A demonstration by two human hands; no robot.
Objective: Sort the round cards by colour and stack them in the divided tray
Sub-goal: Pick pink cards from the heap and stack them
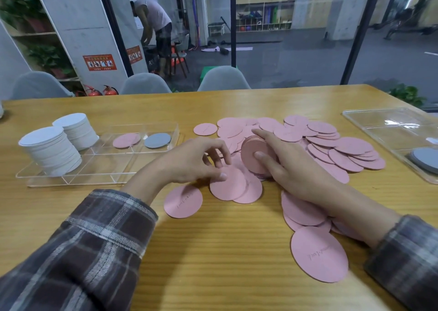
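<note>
Right hand (291,163) fingers clasp an on-edge pink stack (254,155), left hand (192,161) thumb and curled fingertips pinch a loose pink card (228,187) on the table (213,251); divided tray (99,170), left, holds two white stacks (54,149), a pink card (126,140) and a grey card (157,140).

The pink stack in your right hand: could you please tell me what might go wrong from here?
1. The right hand grips the pink stack on edge; it could fan out and spill as the left hand, pinching a card, adds more.
2. The white stacks rise well above the tray walls; a bump while loading pink cards could topple them.
</note>
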